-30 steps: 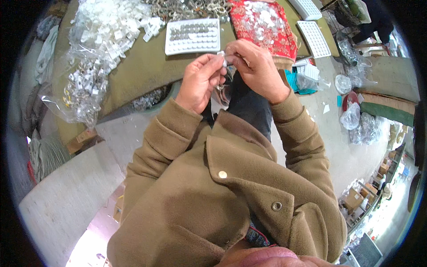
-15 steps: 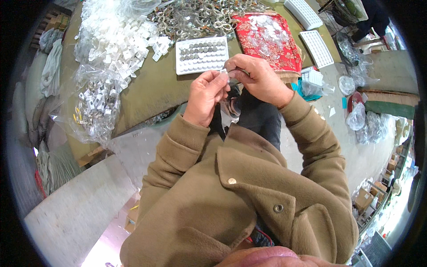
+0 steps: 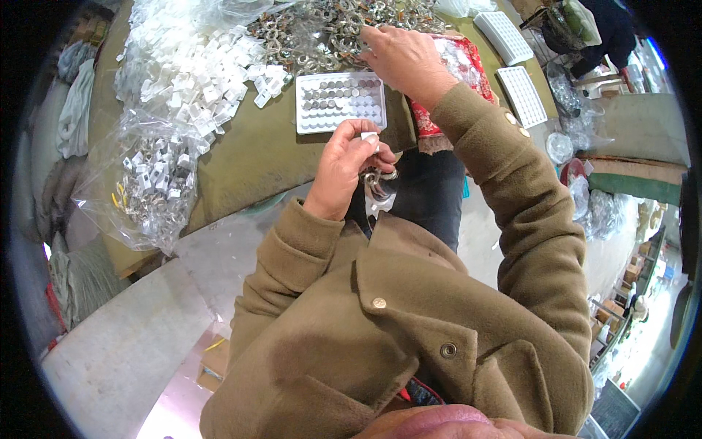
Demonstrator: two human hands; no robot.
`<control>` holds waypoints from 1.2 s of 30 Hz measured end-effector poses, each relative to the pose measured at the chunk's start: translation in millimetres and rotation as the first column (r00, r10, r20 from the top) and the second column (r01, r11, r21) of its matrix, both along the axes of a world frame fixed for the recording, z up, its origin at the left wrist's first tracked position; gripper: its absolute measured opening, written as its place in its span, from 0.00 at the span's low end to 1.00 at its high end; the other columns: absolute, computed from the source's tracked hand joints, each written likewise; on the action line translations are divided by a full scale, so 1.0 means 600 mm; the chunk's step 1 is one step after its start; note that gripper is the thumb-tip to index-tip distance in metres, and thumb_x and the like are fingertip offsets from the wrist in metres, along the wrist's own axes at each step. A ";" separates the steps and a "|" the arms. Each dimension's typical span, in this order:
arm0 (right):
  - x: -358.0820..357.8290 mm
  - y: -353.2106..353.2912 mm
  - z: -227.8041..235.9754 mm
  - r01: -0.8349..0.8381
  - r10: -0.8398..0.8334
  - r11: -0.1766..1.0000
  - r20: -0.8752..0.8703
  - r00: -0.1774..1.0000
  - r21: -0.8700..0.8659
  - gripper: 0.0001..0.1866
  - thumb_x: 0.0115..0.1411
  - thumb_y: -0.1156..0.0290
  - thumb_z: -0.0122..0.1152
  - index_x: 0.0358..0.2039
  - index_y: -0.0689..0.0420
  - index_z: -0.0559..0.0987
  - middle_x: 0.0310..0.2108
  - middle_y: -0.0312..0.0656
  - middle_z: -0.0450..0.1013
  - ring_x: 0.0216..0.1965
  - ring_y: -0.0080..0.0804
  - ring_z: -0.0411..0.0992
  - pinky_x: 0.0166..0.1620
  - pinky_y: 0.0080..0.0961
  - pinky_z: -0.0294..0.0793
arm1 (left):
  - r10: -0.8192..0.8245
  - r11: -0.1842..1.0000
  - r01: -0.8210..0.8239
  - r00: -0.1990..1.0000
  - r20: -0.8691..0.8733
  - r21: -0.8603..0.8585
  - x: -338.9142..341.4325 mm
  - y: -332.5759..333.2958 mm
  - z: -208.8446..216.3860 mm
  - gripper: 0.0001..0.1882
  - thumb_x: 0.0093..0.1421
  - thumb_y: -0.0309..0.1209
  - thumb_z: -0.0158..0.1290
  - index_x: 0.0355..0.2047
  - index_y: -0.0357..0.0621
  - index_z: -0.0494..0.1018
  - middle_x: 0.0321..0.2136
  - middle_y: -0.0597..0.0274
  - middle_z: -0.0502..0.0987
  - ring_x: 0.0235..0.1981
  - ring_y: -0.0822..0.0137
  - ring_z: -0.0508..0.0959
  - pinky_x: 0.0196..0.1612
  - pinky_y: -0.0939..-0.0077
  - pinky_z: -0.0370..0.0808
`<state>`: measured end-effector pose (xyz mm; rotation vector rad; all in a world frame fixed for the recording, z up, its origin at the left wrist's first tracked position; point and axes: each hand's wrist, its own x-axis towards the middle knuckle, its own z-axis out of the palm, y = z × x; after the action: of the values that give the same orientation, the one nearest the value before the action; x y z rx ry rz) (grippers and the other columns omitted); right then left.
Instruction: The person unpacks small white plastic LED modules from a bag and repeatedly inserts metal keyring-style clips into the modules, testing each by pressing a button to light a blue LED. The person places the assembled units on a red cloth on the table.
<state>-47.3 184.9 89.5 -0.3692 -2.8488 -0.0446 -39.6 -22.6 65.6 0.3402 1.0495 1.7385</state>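
My left hand [image 3: 338, 167] is closed in a pinch on a small white plastic piece [image 3: 370, 137], in front of the white tray. Shiny metal rings [image 3: 379, 183] hang just below its fingers; whether these fingers grip them too is hard to see. Over the edge of the metal ring pile [image 3: 322, 40], my right hand [image 3: 409, 62] reaches out with its fingers apart, and nothing shows in it. The white tray [image 3: 341, 129] has rows of round wells, several filled with silvery discs [image 3: 330, 94].
A heap of white plastic pieces [image 3: 197, 80] covers the table's left. Nearer lies a clear bag [image 3: 157, 183] of metal and white parts. Red patterned cloth [image 3: 433, 132] carries clear pieces. Two white trays [image 3: 503, 36] [image 3: 522, 97] lie at right; a person [image 3: 610, 36] stands beyond.
My right hand has left my left hand and moved up and away to the metal ring pile. My left hand still pinches the white piece, and metal rings now show beneath it.
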 end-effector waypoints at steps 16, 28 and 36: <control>0.097 0.060 -0.001 -0.296 -0.208 0.351 -0.383 0.900 -0.888 0.07 0.66 0.72 0.53 0.38 0.63 0.73 0.31 0.38 0.76 0.33 0.24 0.78 0.36 0.20 0.79 | -0.009 0.999 -0.003 0.937 0.348 0.035 -0.003 -0.024 -0.006 0.09 0.68 0.32 0.45 0.41 0.41 0.70 0.26 0.72 0.69 0.23 0.82 0.68 0.25 0.89 0.70; 0.130 0.042 -0.021 -0.281 -0.222 0.318 -0.359 0.906 -0.905 0.05 0.68 0.74 0.49 0.41 0.61 0.71 0.37 0.41 0.74 0.38 0.31 0.78 0.40 0.24 0.80 | 0.081 0.992 -0.045 0.940 0.332 -0.114 0.014 -0.024 -0.013 0.12 0.67 0.34 0.49 0.46 0.40 0.72 0.30 0.72 0.72 0.24 0.83 0.66 0.23 0.92 0.64; 0.143 0.004 -0.007 -0.466 -0.268 0.147 -0.489 0.830 -0.873 0.04 0.68 0.76 0.47 0.41 0.62 0.69 0.38 0.44 0.74 0.42 0.35 0.78 0.44 0.26 0.80 | 0.068 0.995 -0.046 0.958 0.278 -0.084 0.016 -0.016 0.011 0.18 0.67 0.34 0.48 0.54 0.41 0.69 0.41 0.68 0.74 0.25 0.84 0.64 0.25 0.93 0.65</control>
<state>38.5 187.2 85.5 -0.2975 -1.7916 1.7941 -29.9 -32.3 72.2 0.0125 0.9225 1.7322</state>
